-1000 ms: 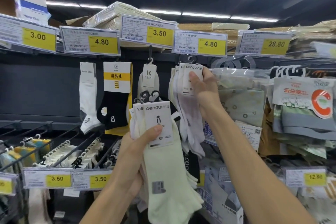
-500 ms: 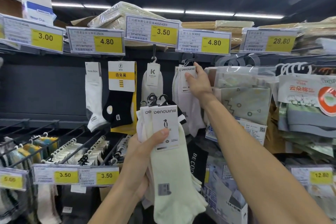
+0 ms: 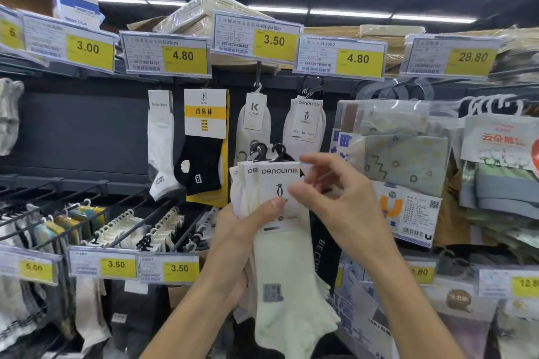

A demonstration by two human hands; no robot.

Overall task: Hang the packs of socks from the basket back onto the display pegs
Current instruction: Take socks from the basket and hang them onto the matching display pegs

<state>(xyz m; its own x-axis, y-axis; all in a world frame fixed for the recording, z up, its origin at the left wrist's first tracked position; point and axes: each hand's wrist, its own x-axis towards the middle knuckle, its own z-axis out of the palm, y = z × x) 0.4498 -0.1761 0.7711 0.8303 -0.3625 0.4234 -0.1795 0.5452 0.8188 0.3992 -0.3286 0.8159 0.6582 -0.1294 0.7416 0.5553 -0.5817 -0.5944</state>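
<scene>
My left hand (image 3: 237,239) grips a bundle of several pale sock packs (image 3: 284,271) with black hooks and penguin labels, its thumb pressed on the front card. My right hand (image 3: 338,198) pinches the right edge of the front pack's card at the top of the bundle. Above them, matching penguin packs (image 3: 304,125) hang on the peg (image 3: 312,90) under the right-hand 4.80 price tag. The basket is out of view.
Along the top rail hang a white sock pack (image 3: 160,140), a black and yellow pack (image 3: 205,140), a K-label pack (image 3: 253,122) and bagged goods (image 3: 399,148) at the right. Lower pegs (image 3: 122,221) with more socks stick out at the lower left.
My right hand has let go of the pack hung on the upper peg and come down to the bundle in my left hand, where it pinches the front card.
</scene>
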